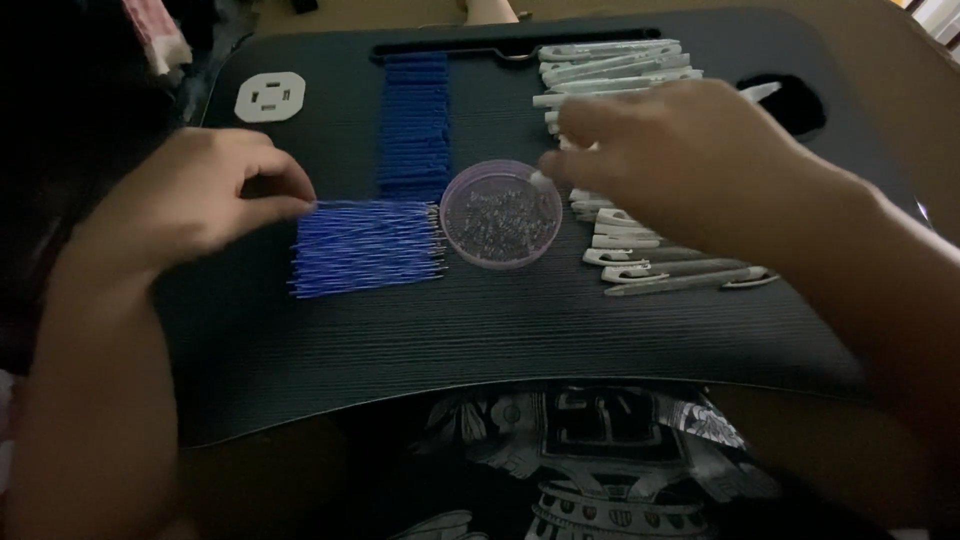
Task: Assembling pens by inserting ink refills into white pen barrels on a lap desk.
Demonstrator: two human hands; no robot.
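The left hand (205, 195) pinched the edge of a row of thin blue pen refills (365, 247) on the black tabletop (500, 330). The right hand (680, 150) pinched a white pen barrel (548, 180) from the white pile (640, 270), beside a round dish of tiny springs (500, 214).

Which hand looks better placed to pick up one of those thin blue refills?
Probably the left hand. Its fingertips already pinch at the end of the blue refills laid on the black lap tray. The right hand is over the white pen casings, beyond the round dish.
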